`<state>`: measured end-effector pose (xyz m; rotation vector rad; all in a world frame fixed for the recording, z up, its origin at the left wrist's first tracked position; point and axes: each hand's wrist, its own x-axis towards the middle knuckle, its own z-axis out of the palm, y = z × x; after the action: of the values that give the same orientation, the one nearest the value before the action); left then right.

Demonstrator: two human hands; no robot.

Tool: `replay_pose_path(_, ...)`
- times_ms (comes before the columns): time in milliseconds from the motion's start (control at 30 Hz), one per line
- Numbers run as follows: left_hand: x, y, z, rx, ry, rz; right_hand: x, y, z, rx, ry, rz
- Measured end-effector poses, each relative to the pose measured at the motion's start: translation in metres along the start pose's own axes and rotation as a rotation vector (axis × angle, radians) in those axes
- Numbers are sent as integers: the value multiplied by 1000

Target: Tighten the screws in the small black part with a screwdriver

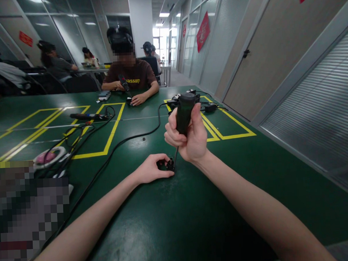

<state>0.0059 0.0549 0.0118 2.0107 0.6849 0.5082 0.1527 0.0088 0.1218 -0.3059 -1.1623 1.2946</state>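
My right hand (188,135) is wrapped round the dark handle of a screwdriver (185,112), its thumb along the side. The thin shaft points down and its tip meets a small black part (171,164) on the green table. My left hand (154,169) lies on the tabletop with thumb and fingers pinching that part from the left. The part has a short raised post on top; its exact kind is too small to tell. Where the tip enters the part is hard to see.
A black cable (125,139) runs across the green table (132,232). A screwdriver-like tool (88,116), a white ring-shaped roll (50,157) and a pile of black parts (210,106) lie farther off. Across the table, a co-worker (131,74) holds an upright tool.
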Motion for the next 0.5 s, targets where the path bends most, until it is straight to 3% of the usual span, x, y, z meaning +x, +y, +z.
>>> replay_pose_path(200, -1, 2, -1, 6, -5, -13, 0, 1, 0, 33, -1, 5)
replay_pose_path(500, 0, 1, 0, -1, -5, -10, 1, -1, 6, 16, 116, 76)
